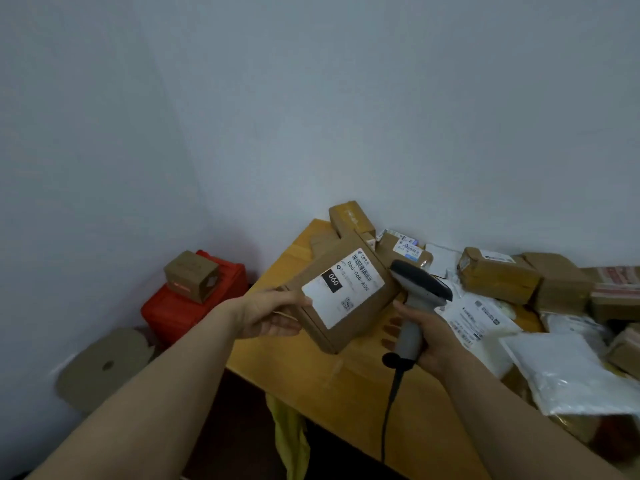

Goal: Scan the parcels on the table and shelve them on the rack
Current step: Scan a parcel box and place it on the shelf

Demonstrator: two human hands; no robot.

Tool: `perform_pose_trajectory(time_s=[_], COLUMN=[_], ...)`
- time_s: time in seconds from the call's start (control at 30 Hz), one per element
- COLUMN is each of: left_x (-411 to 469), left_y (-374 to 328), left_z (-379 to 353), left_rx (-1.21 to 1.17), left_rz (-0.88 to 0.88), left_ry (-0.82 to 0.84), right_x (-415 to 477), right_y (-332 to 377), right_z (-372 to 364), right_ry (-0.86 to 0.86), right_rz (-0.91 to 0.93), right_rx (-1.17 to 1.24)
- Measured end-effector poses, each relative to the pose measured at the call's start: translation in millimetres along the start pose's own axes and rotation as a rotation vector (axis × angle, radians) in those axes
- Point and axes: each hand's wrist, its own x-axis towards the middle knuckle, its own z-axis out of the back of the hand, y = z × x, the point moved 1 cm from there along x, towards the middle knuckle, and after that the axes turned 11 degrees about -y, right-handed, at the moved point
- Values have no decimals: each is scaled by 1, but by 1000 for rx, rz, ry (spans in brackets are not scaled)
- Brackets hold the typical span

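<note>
My left hand (273, 315) grips a flat brown cardboard parcel (360, 317) by its left edge and holds it tilted above the yellow wooden table (346, 386). The parcel's white shipping label (343, 289) with a barcode faces up. My right hand (427, 336) grips the handle of a grey barcode scanner (415, 292). The scanner's head sits right beside the parcel's right edge, above the label. A black cable hangs from the scanner's handle. Several more brown boxes (498, 275) and white bags (575, 372) lie piled on the table to the right.
On the floor at the left stands a red case (180, 306) with a small cardboard box (192, 275) on top. Round cardboard discs (104, 365) lean by the wall. Yellow cloth (291, 438) hangs below the table's front edge. Grey walls close the corner behind.
</note>
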Motion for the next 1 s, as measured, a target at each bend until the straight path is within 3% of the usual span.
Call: perform_pose_trajectory(time_s=[0.2, 0.37, 0.53, 0.73, 0.9, 1.0], left_x=[-97, -160, -202, -234, -256, -266], left_y=[33, 44, 33, 6, 7, 10], left_z=[-10, 0, 16, 26, 54, 77], left_rx=[-91, 104, 97, 102, -29, -171], left_rz=[0, -67, -92, -248, -309, -379], left_ry=[1, -49, -215, -405, -514, -715], right_x=[-62, -103, -135, -172, -199, -220], right_y=[-8, -14, -13, 1, 3, 6], right_z=[-16, -30, -56, -88, -114, -122], right_ry=[188, 233, 219, 236, 314, 370], right_rz=[24, 138, 241, 343, 449, 563], right_rx=[123, 72, 43, -34, -174, -339])
